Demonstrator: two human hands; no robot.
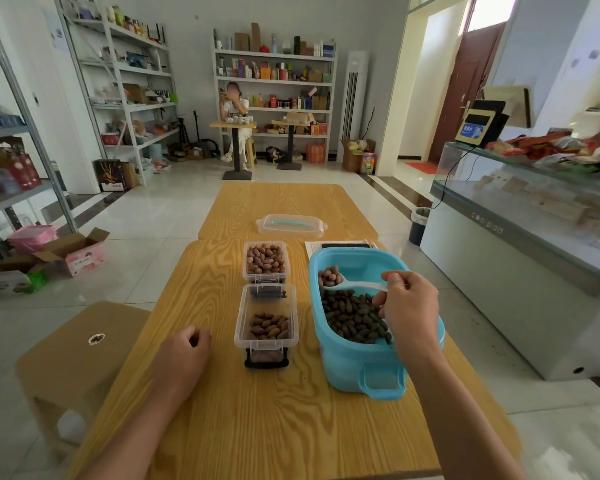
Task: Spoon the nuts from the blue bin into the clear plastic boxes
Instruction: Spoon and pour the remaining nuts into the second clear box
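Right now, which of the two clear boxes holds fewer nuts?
The nearer clear box, closest to the person: nuts cover only part of its bottom. The farther clear box behind it is filled nearly to its rim.

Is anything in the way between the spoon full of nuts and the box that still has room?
Nothing visible. The spoon in the right hand is over the blue bin; only the bin's left wall and bare table separate it from the lidless near box.

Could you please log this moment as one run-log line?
right hand: holds loaded spoon over blue bin | left hand: idle on table | near box: part-filled
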